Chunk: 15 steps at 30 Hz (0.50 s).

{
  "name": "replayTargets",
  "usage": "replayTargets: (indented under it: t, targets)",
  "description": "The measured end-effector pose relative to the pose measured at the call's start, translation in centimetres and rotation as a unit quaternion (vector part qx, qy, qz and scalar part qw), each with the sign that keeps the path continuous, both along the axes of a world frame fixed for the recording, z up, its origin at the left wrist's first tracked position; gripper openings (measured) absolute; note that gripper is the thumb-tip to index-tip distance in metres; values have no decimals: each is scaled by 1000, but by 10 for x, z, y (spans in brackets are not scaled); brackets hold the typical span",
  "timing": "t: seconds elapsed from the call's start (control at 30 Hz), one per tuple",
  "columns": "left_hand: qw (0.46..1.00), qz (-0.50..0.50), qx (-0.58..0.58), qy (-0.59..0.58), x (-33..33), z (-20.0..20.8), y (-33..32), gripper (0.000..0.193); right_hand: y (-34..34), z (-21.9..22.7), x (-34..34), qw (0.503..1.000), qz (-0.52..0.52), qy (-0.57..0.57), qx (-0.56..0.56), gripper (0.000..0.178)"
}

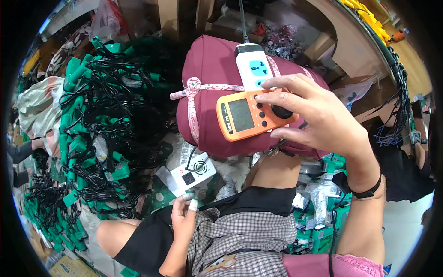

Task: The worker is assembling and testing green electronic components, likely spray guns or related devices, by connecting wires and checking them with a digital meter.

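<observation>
An orange multimeter (271, 123) with a grey screen and a dark dial lies on a maroon cloth bundle (203, 60). My right hand (318, 115) grips it around the dial end, thumb on the near side and fingers on the far side. Just beyond it rests a white power strip (244, 55) with blue sockets, one finger over its near end. Above my lap, my left hand (183, 217) has white-covered fingertips, loosely bent and apart, with nothing visible in them. Close beyond those fingertips sits a white box (196, 173) with a round speaker-like grille and a short black cord.
Many green devices with black cords (83, 115) are heaped at the left. More green parts and clear bags (318, 198) lie beside my right leg. A patterned cloth tie (194, 87) binds the bundle. Other people's arms show at both edges.
</observation>
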<state>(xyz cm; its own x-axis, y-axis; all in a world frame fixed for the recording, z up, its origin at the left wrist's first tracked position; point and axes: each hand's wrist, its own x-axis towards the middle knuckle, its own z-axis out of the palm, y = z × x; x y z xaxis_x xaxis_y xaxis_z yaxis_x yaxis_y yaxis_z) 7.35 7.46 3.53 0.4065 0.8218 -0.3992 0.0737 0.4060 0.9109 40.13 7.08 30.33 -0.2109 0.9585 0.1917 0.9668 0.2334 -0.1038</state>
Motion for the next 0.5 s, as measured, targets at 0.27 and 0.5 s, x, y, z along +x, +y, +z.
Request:
replayTargets:
  t: [0.27,0.5]
  targets:
    - [1000,0,-15,-27,5,-6,4,27,6,-2,-6,1000,-2,-18,-18,53]
    - [1000,9,0,-16,2,-9,4,29,-3,-5,1,999,-31,-15,3,68]
